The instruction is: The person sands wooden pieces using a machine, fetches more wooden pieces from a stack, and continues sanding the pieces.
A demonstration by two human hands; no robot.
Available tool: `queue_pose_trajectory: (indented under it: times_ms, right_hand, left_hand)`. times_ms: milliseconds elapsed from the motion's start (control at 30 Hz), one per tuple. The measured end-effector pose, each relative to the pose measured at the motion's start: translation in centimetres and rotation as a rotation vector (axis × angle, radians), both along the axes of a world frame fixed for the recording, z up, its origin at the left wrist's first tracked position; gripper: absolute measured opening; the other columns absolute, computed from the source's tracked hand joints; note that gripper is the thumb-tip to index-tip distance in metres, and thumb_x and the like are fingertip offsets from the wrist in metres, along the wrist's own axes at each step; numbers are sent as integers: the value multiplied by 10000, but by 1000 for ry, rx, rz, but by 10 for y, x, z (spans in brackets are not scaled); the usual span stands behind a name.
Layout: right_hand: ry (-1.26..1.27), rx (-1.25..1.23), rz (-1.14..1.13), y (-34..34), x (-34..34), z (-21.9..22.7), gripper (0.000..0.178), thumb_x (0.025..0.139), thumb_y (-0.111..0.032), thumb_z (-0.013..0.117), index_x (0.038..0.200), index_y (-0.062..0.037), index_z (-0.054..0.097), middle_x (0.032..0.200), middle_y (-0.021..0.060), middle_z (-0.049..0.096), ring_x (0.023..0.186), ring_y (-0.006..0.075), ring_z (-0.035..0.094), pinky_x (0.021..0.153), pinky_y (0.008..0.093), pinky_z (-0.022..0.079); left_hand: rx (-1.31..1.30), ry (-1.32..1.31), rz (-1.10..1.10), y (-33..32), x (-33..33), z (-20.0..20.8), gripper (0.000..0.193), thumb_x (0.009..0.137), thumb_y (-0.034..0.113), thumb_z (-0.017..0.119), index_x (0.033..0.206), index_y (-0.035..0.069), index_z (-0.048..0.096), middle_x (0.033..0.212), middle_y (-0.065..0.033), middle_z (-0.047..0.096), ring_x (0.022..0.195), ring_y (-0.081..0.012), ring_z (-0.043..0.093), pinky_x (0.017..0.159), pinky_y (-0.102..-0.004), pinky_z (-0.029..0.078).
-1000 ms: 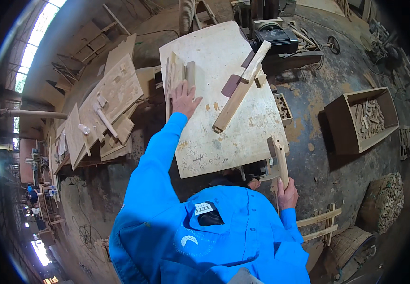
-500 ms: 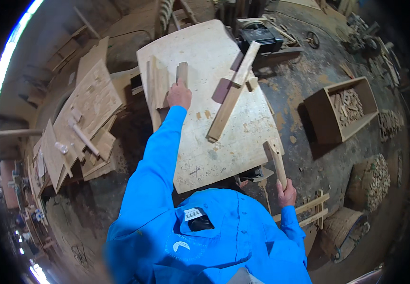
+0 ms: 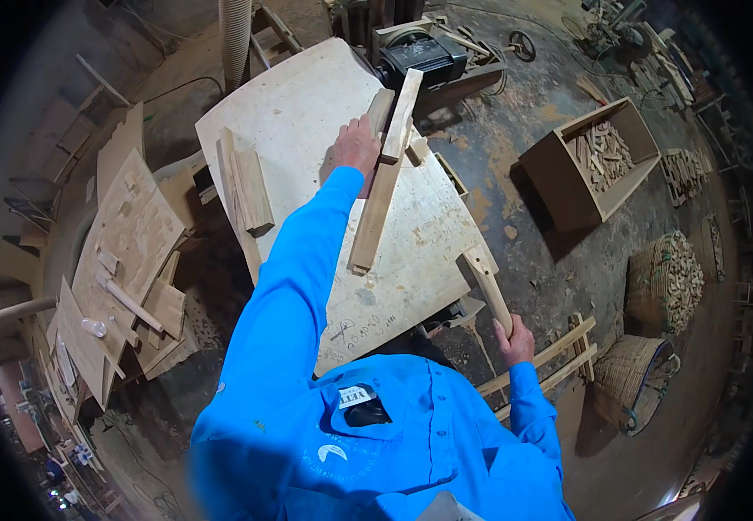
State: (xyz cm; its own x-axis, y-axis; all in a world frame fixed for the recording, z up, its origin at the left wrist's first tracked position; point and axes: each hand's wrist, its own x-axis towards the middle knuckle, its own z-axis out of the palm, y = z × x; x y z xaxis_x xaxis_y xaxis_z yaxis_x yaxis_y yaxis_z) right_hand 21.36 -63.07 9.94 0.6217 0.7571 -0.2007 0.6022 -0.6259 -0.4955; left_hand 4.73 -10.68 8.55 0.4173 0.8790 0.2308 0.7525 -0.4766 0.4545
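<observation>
On the pale plywood tabletop [image 3: 307, 87], my left hand [image 3: 357, 143] is closed around a short wooden block [image 3: 382, 106], beside the joined wooden bars. An upper bar [image 3: 404, 108] overlaps the far end of a longer bar [image 3: 376, 213], with a small wood stub [image 3: 417, 150] jutting out to the right. My right hand [image 3: 518, 340] grips the handle of a wooden mallet [image 3: 491, 291]. The mallet's head is up near the table's right front corner. Several loose wooden pieces [image 3: 251, 195] lie along the table's left edge.
A dark motor [image 3: 422, 61] stands beyond the table. To the right are an open box [image 3: 559, 187] of wood offcuts, a full woven basket [image 3: 653, 282], another basket [image 3: 624, 382] and a wooden frame [image 3: 559, 365]. Plywood sheets [image 3: 138, 217] are stacked at left.
My left hand has carried the block rightward from beside the loose pieces to the joined bars. My right hand still grips the mallet. The whole view has shifted somewhat.
</observation>
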Motion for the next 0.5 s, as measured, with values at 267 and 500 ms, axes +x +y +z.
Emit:
queue_pose_trajectory:
  times_ms: [267, 500]
  right_hand:
    - [-4, 34, 13, 2, 3, -3, 385, 979, -434, 727, 1142, -88, 692, 945, 237, 752, 885, 445, 737, 752, 516, 580]
    - [-7, 36, 18, -2, 4, -7, 377, 980, -433, 721, 1135, -91, 686, 952, 237, 748, 888, 452, 732, 749, 526, 578]
  left_hand:
    - [-63, -209, -124, 22, 2, -19, 473, 934, 266, 674, 1344, 31, 664, 1217, -274, 709, 1089, -485, 677, 999, -524, 535]
    - [-96, -193, -111, 5, -5, -16, 482, 930, 241, 691, 1372, 49, 665, 1352, -205, 690, 1201, -442, 643, 1074, -508, 505]
